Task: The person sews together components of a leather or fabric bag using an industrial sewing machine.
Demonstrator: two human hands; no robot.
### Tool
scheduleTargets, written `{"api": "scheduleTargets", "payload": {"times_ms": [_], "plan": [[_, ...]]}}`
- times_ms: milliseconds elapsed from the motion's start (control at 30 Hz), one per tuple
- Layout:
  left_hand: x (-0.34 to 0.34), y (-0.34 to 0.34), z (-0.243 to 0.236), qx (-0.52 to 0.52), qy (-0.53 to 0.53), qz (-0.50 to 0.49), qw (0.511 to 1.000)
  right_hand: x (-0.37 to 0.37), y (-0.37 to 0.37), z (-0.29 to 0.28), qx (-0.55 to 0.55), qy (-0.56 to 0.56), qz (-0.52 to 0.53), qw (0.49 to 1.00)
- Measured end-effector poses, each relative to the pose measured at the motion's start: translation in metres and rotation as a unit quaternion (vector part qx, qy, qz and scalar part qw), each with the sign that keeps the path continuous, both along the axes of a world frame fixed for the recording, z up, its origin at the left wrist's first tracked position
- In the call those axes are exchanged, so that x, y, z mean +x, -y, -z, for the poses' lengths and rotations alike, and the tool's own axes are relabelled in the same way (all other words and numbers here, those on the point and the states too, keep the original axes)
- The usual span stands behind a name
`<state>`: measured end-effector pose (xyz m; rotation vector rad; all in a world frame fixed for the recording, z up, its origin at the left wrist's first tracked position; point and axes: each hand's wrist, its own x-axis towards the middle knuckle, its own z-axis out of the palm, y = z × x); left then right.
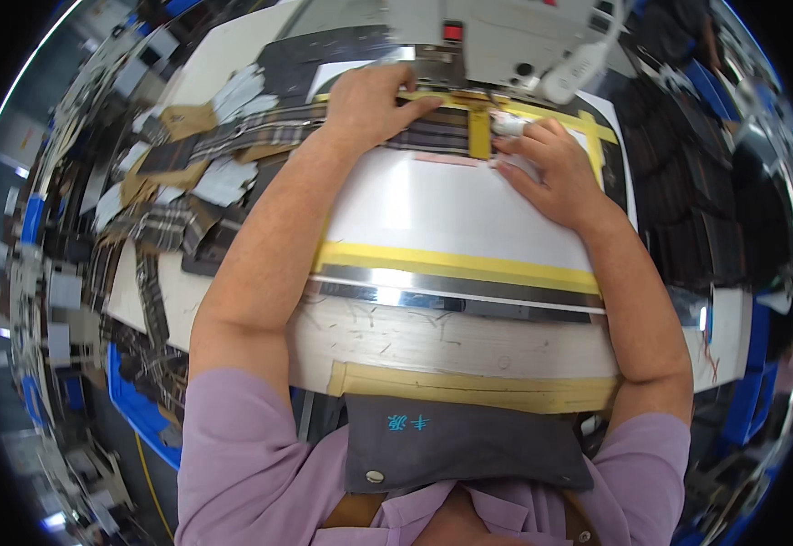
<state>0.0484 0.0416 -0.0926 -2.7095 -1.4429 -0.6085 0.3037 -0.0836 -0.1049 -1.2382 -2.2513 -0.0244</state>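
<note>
A strip of dark plaid fabric [428, 132] runs across the white work plate [396, 200] beneath the sewing machine head [497, 41]. My left hand [369, 107] rests on the strip, its thumb stretched to the right and apart from the bent fingers. On the other side of a yellow guide piece [479, 135], my right hand [556, 173] has its fingers bent toward the thumb beside the strip's end. What lies between those fingertips is too small to tell. A small white thing [509, 126] shows at the right fingers. A pinkish strip [447, 159] lies just below the fabric.
Plaid pieces and paper scraps [201, 164] are heaped on the left of the table [378, 341]. Dark folded fabric stacks [697, 191] stand at the right. Yellow tape [469, 265] borders the plate's near side. A blue bin [142, 409] sits low at the left.
</note>
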Motion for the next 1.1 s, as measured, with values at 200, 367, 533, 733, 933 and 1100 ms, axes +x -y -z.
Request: {"api": "scheduleTargets", "payload": {"times_ms": [200,367,533,733,933,1100], "plan": [[-0.123,0.012,-0.018,0.032,-0.081,0.015,0.996,-0.004,0.008,-0.005,0.0,-0.015,0.007,1.0],[-0.207,0.008,0.001,-0.021,-0.098,-0.065,0.993,-0.009,0.009,-0.004,0.016,-0.006,0.003,1.0],[-0.181,0.016,-0.021,0.043,-0.109,-0.14,0.983,-0.001,0.022,-0.004,0.028,0.039,0.061,0.997],[-0.126,0.049,-0.098,-0.028,0.007,-0.084,0.996,-0.038,0.088,-0.029,-0.226,-0.134,-0.019,0.965],[-0.059,0.081,-0.108,-0.315,0.481,0.005,0.818,-0.098,0.146,-0.026,-0.296,-0.431,-0.134,0.842],[-0.044,0.115,-0.086,-0.323,0.556,-0.014,0.765,-0.086,0.142,-0.022,-0.429,-0.62,-0.083,0.651]]}}
